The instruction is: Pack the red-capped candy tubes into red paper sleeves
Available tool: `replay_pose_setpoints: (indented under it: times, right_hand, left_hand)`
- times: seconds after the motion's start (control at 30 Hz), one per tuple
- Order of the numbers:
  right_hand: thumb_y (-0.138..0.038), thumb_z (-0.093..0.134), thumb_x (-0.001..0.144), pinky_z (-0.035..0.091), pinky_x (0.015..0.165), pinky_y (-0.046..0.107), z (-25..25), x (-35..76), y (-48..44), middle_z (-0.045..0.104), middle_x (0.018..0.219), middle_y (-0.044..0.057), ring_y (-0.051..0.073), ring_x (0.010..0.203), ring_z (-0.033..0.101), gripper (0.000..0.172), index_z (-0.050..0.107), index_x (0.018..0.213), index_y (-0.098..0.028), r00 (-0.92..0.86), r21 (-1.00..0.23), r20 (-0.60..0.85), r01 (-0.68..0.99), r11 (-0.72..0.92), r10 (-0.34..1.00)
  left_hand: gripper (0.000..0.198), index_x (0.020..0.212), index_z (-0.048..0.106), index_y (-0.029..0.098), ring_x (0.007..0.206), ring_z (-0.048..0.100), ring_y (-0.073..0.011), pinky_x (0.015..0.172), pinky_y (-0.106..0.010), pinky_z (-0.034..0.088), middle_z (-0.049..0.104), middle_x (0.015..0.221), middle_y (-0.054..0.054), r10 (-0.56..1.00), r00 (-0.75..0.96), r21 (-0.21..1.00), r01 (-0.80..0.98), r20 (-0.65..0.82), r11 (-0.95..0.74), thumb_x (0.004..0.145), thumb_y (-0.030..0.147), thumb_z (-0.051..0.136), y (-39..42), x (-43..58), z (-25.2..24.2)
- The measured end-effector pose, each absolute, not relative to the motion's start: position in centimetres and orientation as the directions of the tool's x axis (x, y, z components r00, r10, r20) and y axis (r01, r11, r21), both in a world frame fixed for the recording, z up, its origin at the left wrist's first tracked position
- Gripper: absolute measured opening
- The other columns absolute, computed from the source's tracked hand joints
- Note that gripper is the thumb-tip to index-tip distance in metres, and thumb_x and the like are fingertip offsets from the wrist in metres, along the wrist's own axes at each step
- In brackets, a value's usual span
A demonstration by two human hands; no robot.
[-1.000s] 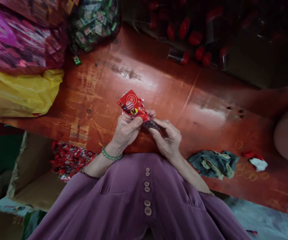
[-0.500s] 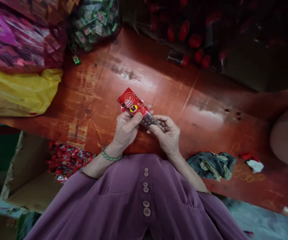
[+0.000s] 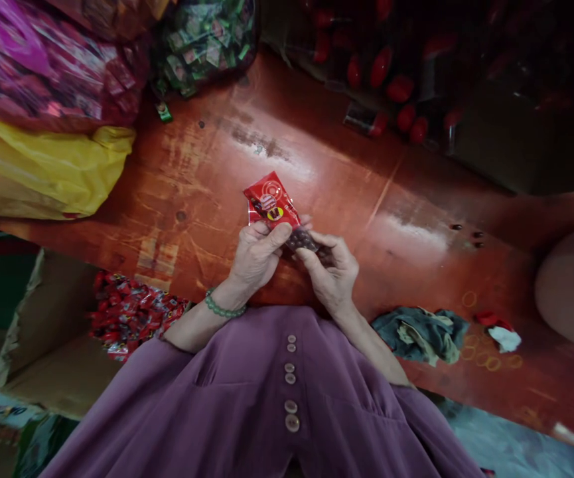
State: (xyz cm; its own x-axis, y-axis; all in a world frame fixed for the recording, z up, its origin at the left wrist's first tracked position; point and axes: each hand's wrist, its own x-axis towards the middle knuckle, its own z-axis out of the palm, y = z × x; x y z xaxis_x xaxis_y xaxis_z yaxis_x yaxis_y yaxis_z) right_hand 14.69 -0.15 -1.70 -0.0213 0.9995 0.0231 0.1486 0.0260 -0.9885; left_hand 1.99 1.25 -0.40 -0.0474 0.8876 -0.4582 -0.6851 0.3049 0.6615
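Observation:
A red candy packet (image 3: pixel 279 199) with a see-through lower end full of dark round candies is held over the table in front of me. My left hand (image 3: pixel 258 254) grips its left side, thumb on top and fingers underneath. With thumb and fingers, my right hand (image 3: pixel 335 269) pinches the clear lower end. A second red edge shows under the packet at its left; whether it is a separate packet I cannot tell. A green bead bracelet circles my left wrist.
Red-brown table (image 3: pixel 207 192). Bags of wrapped candies (image 3: pixel 207 50) and a yellow bag (image 3: pixel 42 166) lie at left. A box of red packets (image 3: pixel 132 312) stands lower left. Red-capped containers (image 3: pixel 400 88) lie at the back. A dark cloth (image 3: pixel 421 335), rubber bands (image 3: pixel 488 362) and loose candies (image 3: pixel 477 235) are at right.
The packet's clear end has bent and bunched between my hands, and its red top has tilted. Both hands keep their hold. The whole view has shifted slightly.

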Motion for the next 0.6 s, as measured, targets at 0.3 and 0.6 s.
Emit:
replay_pose_setpoints:
  times: [0.3,0.6]
  right_hand:
    - [-0.041,0.076,0.079,0.063,0.061,0.022,-0.5,13.2,0.7,0.074,0.085,-0.003,0.008,0.063,0.07,0.027,0.064,0.095,-0.023,-0.054,-0.974,-0.189,-0.116,-0.194,0.98]
    - [-0.035,0.073,0.083,0.064,0.069,0.03,-2.1,13.3,-0.3,0.075,0.096,0.001,0.013,0.073,0.072,0.025,0.066,0.104,-0.024,-0.029,-0.995,-0.031,0.091,-0.028,0.999]
  left_hand:
    - [0.041,0.082,0.077,0.017,0.075,0.072,-0.0203,0.06,-0.028,0.056,0.078,0.09,-0.01,0.905,0.007,0.691,-0.643,-0.425,0.329,0.065,0.054,0.084,1.4,1.0,-0.6]
    - [0.036,0.076,0.075,0.018,0.083,0.072,-0.0191,0.078,-0.031,0.057,0.075,0.077,-0.004,0.885,-0.115,0.704,-0.656,-0.45,0.273,0.064,0.051,0.085,1.2,0.9,-1.0]
